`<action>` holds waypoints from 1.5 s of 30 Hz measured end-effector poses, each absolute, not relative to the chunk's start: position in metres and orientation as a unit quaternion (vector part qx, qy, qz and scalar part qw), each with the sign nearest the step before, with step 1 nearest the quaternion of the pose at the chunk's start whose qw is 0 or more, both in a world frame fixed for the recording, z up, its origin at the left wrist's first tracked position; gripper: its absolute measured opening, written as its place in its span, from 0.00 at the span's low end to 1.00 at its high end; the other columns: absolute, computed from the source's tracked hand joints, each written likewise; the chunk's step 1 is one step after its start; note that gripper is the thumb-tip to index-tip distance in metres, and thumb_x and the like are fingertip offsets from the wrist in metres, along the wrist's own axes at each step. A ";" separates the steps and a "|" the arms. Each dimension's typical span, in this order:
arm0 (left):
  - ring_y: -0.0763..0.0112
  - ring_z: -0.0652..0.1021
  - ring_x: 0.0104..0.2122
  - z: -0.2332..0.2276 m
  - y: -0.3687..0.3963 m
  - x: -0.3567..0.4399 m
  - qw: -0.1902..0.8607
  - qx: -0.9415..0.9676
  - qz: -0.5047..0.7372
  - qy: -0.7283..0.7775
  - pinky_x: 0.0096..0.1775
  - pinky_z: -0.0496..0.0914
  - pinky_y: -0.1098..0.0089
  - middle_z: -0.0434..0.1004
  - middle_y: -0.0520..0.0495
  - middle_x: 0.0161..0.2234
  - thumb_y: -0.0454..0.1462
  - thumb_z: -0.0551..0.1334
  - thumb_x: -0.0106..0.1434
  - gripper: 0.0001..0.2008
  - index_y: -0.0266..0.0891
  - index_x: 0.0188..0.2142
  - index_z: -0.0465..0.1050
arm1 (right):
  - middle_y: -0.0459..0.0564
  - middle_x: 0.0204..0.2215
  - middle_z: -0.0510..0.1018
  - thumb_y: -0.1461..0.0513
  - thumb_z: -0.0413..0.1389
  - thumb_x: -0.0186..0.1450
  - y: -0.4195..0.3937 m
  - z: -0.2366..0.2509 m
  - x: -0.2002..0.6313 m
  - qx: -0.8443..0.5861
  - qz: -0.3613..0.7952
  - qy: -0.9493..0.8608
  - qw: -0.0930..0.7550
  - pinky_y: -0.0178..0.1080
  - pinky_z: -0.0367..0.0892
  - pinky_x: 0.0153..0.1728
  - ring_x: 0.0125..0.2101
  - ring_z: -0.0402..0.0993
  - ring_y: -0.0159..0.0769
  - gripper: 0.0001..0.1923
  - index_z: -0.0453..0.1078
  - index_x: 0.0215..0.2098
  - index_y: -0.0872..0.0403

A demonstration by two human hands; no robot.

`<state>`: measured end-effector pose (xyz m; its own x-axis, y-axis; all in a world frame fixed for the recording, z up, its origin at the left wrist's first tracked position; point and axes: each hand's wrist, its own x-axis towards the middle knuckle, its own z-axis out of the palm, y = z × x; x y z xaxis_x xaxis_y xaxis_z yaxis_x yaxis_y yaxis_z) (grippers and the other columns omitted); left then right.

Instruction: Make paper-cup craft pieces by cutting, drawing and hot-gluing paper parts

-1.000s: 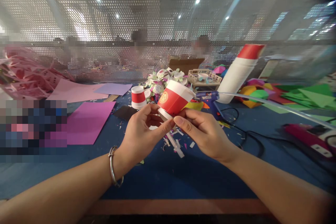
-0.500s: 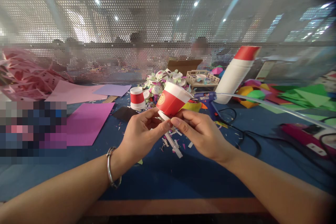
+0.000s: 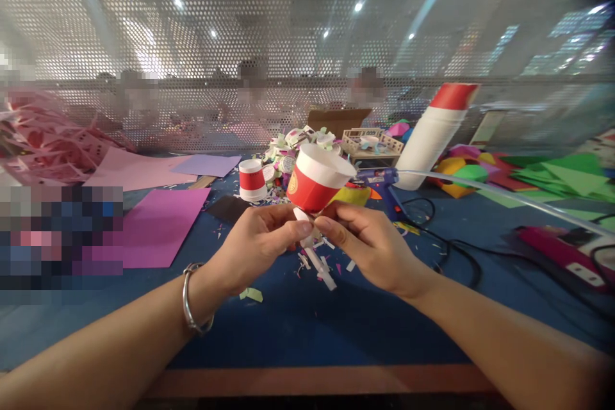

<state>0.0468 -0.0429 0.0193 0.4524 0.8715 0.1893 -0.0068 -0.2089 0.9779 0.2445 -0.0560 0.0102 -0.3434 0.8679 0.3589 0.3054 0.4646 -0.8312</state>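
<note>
Both my hands are closed at the base of a red and white paper cup [image 3: 313, 191], held tilted above the table with its mouth up and to the right. My left hand [image 3: 269, 240] pinches from the left, its thumb by a short white strip [image 3: 302, 216] under the cup. My right hand [image 3: 372, 246] grips from the right, thumb tip close to the left thumb; its other fingertips are behind the cup's base. Below the hands a pale flat strip [image 3: 321, 269] slants down; I cannot tell whether it joins the cup.
Another paper cup [image 3: 252, 180] stands upside down beside a pile of paper pieces [image 3: 283, 157]. A blue glue gun [image 3: 379, 186] and a leaning cup stack [image 3: 430, 141] are behind my right hand. Magenta paper [image 3: 168, 224] lies left; a power strip [image 3: 562, 256] with cables lies right.
The cup has tipped slightly toward me, so more of its inside shows. My left wrist has moved a little to the left and up; my right hand has hardly moved.
</note>
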 end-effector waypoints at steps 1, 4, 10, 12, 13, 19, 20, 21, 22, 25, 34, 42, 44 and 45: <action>0.73 0.69 0.28 0.020 -0.041 0.045 0.559 0.656 0.396 0.316 0.31 0.64 0.72 0.73 0.50 0.27 0.41 0.64 0.64 0.10 0.37 0.30 0.78 | 0.49 0.30 0.75 0.49 0.56 0.70 -0.056 0.011 0.244 -0.387 0.340 -0.748 0.418 0.36 0.62 0.27 0.28 0.67 0.33 0.18 0.71 0.34 0.55; 0.71 0.71 0.28 0.022 -0.037 0.040 0.602 0.653 0.361 0.284 0.31 0.65 0.71 0.75 0.48 0.27 0.39 0.64 0.64 0.10 0.37 0.27 0.77 | 0.49 0.30 0.75 0.49 0.56 0.70 -0.056 0.011 0.244 -0.377 0.347 -0.748 0.422 0.36 0.63 0.28 0.30 0.68 0.33 0.17 0.71 0.34 0.55; 0.72 0.70 0.29 0.019 -0.035 0.039 0.587 0.666 0.374 0.270 0.32 0.64 0.71 0.74 0.49 0.28 0.39 0.65 0.64 0.09 0.38 0.29 0.77 | 0.48 0.31 0.75 0.50 0.57 0.69 -0.055 0.012 0.245 -0.363 0.354 -0.747 0.430 0.36 0.63 0.29 0.30 0.67 0.33 0.15 0.71 0.37 0.54; 0.71 0.70 0.28 0.019 -0.035 0.039 0.595 0.664 0.368 0.265 0.32 0.63 0.70 0.73 0.49 0.27 0.39 0.64 0.64 0.09 0.38 0.28 0.77 | 0.47 0.29 0.73 0.51 0.56 0.70 -0.056 0.013 0.246 -0.366 0.350 -0.750 0.424 0.35 0.59 0.26 0.27 0.64 0.30 0.16 0.70 0.34 0.55; 0.70 0.70 0.28 0.019 -0.035 0.039 0.608 0.660 0.357 0.260 0.31 0.63 0.69 0.73 0.49 0.26 0.39 0.63 0.64 0.10 0.38 0.27 0.77 | 0.46 0.27 0.71 0.51 0.56 0.70 -0.057 0.013 0.246 -0.368 0.351 -0.752 0.420 0.35 0.57 0.24 0.26 0.61 0.29 0.16 0.70 0.33 0.55; 0.70 0.71 0.29 0.018 -0.032 0.035 0.642 0.649 0.333 0.239 0.33 0.64 0.68 0.73 0.47 0.28 0.40 0.63 0.62 0.10 0.37 0.29 0.78 | 0.42 0.24 0.64 0.51 0.55 0.71 -0.060 0.015 0.248 -0.360 0.368 -0.754 0.407 0.35 0.50 0.21 0.23 0.54 0.27 0.17 0.70 0.33 0.55; 0.70 0.70 0.29 0.018 -0.031 0.035 0.632 0.655 0.341 0.235 0.33 0.65 0.68 0.73 0.47 0.28 0.41 0.64 0.62 0.09 0.37 0.31 0.79 | 0.42 0.23 0.62 0.51 0.55 0.71 -0.061 0.015 0.249 -0.360 0.368 -0.754 0.408 0.35 0.50 0.21 0.23 0.54 0.26 0.17 0.69 0.32 0.55; 0.71 0.70 0.29 0.018 -0.031 0.035 0.619 0.664 0.350 0.231 0.33 0.65 0.69 0.73 0.47 0.28 0.41 0.65 0.62 0.09 0.36 0.33 0.79 | 0.41 0.23 0.61 0.51 0.55 0.71 -0.060 0.015 0.249 -0.359 0.369 -0.753 0.409 0.35 0.50 0.21 0.23 0.54 0.26 0.18 0.68 0.31 0.55; 0.71 0.69 0.29 0.018 -0.031 0.035 0.604 0.673 0.359 0.229 0.33 0.65 0.69 0.73 0.48 0.29 0.41 0.66 0.62 0.10 0.35 0.34 0.78 | 0.41 0.23 0.60 0.51 0.55 0.71 -0.060 0.015 0.249 -0.357 0.372 -0.752 0.410 0.34 0.50 0.21 0.23 0.53 0.26 0.18 0.68 0.31 0.55; 0.74 0.68 0.28 0.017 -0.032 0.039 0.570 0.682 0.390 0.240 0.31 0.65 0.72 0.73 0.49 0.30 0.41 0.68 0.61 0.12 0.34 0.39 0.77 | 0.41 0.23 0.59 0.51 0.55 0.71 -0.057 0.013 0.249 -0.356 0.373 -0.747 0.420 0.34 0.51 0.21 0.23 0.53 0.26 0.18 0.66 0.30 0.55; 0.73 0.76 0.30 0.005 -0.036 0.049 0.456 0.677 0.471 0.335 0.33 0.72 0.72 0.77 0.50 0.31 0.42 0.72 0.59 0.16 0.38 0.42 0.74 | 0.45 0.25 0.69 0.51 0.54 0.71 -0.053 0.007 0.250 -0.388 0.305 -0.765 0.413 0.36 0.54 0.22 0.23 0.59 0.29 0.17 0.71 0.36 0.57; 0.69 0.79 0.34 0.003 -0.042 0.050 0.321 0.694 0.526 0.372 0.39 0.75 0.67 0.80 0.48 0.37 0.42 0.73 0.57 0.17 0.40 0.41 0.71 | 0.45 0.27 0.71 0.52 0.55 0.72 -0.055 0.007 0.247 -0.373 0.295 -0.768 0.429 0.34 0.59 0.25 0.26 0.63 0.29 0.14 0.71 0.37 0.55; 0.68 0.80 0.35 0.002 -0.043 0.050 0.307 0.697 0.529 0.375 0.40 0.75 0.65 0.80 0.47 0.39 0.42 0.73 0.57 0.17 0.40 0.41 0.70 | 0.45 0.27 0.70 0.52 0.55 0.71 -0.056 0.007 0.247 -0.374 0.295 -0.768 0.428 0.34 0.58 0.25 0.26 0.63 0.28 0.15 0.71 0.37 0.55; 0.68 0.80 0.35 0.002 -0.043 0.050 0.299 0.699 0.529 0.378 0.40 0.75 0.65 0.79 0.47 0.39 0.42 0.73 0.57 0.17 0.40 0.41 0.70 | 0.44 0.26 0.70 0.52 0.55 0.71 -0.056 0.007 0.247 -0.376 0.294 -0.768 0.427 0.34 0.58 0.25 0.26 0.62 0.28 0.15 0.71 0.37 0.56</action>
